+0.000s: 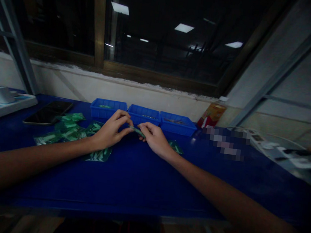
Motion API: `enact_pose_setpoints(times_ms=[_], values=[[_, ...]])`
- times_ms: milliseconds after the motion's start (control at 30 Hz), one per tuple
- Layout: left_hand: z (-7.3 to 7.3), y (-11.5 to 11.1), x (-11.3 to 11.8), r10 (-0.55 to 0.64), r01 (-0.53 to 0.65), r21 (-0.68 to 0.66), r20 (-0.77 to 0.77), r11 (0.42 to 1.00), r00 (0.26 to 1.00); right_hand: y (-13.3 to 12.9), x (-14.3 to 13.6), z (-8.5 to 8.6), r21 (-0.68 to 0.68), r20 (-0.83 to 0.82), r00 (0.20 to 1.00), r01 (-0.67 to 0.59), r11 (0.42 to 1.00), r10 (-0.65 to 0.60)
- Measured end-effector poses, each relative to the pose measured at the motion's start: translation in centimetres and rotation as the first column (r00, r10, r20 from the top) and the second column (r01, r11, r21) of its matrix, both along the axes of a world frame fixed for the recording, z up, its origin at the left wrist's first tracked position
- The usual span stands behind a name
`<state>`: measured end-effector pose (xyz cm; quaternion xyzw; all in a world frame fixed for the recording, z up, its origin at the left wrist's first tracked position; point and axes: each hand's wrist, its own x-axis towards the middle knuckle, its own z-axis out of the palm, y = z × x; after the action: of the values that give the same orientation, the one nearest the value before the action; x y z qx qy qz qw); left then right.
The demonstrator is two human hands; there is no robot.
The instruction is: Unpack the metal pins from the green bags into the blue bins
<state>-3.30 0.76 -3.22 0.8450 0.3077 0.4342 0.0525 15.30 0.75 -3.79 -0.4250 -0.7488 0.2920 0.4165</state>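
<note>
My left hand (pixel 115 127) pinches one end of a small, narrow green thing (pixel 139 131), thumb against fingertips. The other end sits between the thumb and fingers of my right hand (pixel 155 138). It may be a small plastic bag, but it is too dark and small to be sure. Around and behind my left wrist lie several clear plastic bags (pixel 70 130) with pale green pieces inside. Another green bag (pixel 175 147) lies just past my right wrist, partly hidden by it.
Three blue bins (pixel 178 124) with small parts stand in a row along the back of the blue table (pixel 136 182). At left are a phone (pixel 48 112) and a white power strip (pixel 6 107). An orange-and-red packet (pixel 211 116) leans at the back right, near a clear tray (pixel 279 148).
</note>
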Motion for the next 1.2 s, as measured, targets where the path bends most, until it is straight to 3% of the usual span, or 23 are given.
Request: enact_pose_setpoints(times_ms=[67, 167, 267, 400, 500, 600, 667, 733, 800, 867, 933, 1033, 1133, 1200], values=[[-0.1, 0.2, 0.1, 0.028, -0.026, -0.090, 0.022, 0.996, 0.999, -0.3, 0.3, 0.1, 0.259, 0.175, 0.983, 0.002, 0.966, -0.049], [-0.5, 0.9, 0.1, -0.021, 0.054, -0.319, 0.106, 0.946, 0.994, -0.9, 0.7, 0.5, 0.544, 0.350, 0.925, -0.072, 0.836, -0.148], [-1.0, 1.4, 0.1, -0.060, 0.203, -0.489, 0.292, 0.848, 0.954, -1.5, 0.9, 1.0, 0.650, 0.470, 0.854, -0.166, 0.741, -0.222], [-1.0, 1.3, 0.2, -0.020, 0.275, -0.593, 0.400, 0.757, 0.916, -2.1, 0.6, 1.1, 0.674, 0.591, 0.767, -0.297, 0.676, -0.251], [-0.8, 1.2, 0.3, 0.001, 0.279, -0.615, 0.414, 0.737, 0.910, -2.0, 0.1, 0.9, 0.651, 0.558, 0.808, -0.282, 0.705, -0.192], [-0.8, 1.3, 0.3, 0.054, 0.260, -0.636, 0.430, 0.726, 0.901, -1.4, -0.2, 0.5, 0.542, 0.302, 0.941, -0.040, 0.840, -0.150], [-0.9, 1.5, 0.3, 0.057, 0.230, -0.597, 0.422, 0.768, 0.905, -0.9, -0.2, 0.4, 0.343, 0.074, 0.988, 0.105, 0.934, -0.138], [-1.1, 1.5, 0.2, 0.023, 0.147, -0.461, 0.345, 0.875, 0.938, -0.5, -0.2, 0.3, 0.122, -0.119, 0.985, 0.139, 0.983, -0.124], [-1.1, 1.2, 0.1, -0.010, 0.060, -0.238, 0.203, 0.969, 0.979, -0.4, -0.2, 0.5, -0.034, -0.253, 0.961, 0.106, 0.994, -0.111], [-0.8, 0.6, 0.1, -0.011, 0.013, -0.034, 0.066, 0.999, 0.998, -0.6, -0.4, 0.7, -0.116, -0.315, 0.944, 0.059, 0.992, -0.093], [-0.5, 0.2, 0.0, 0.010, -0.010, 0.071, 0.008, 0.997, 1.000, -0.8, -0.5, 0.8, -0.154, -0.314, 0.948, 0.006, 0.988, -0.055], [-0.1, 0.1, 0.0, 0.059, -0.059, 0.008, 0.026, 0.998, 0.998, -0.9, -0.4, 0.9, -0.095, -0.193, 0.981, -0.015, 0.995, -0.004], [-0.2, 0.6, 0.0, 0.088, -0.060, -0.204, 0.130, 0.977, 0.988, -1.1, 0.3, 0.9, 0.197, 0.093, 0.994, 0.041, 0.980, -0.060], [-0.5, 0.9, 0.0, 0.073, 0.008, -0.324, 0.237, 0.946, 0.969, -1.3, 0.7, 0.9, 0.413, 0.260, 0.956, 0.016, 0.911, -0.135]])
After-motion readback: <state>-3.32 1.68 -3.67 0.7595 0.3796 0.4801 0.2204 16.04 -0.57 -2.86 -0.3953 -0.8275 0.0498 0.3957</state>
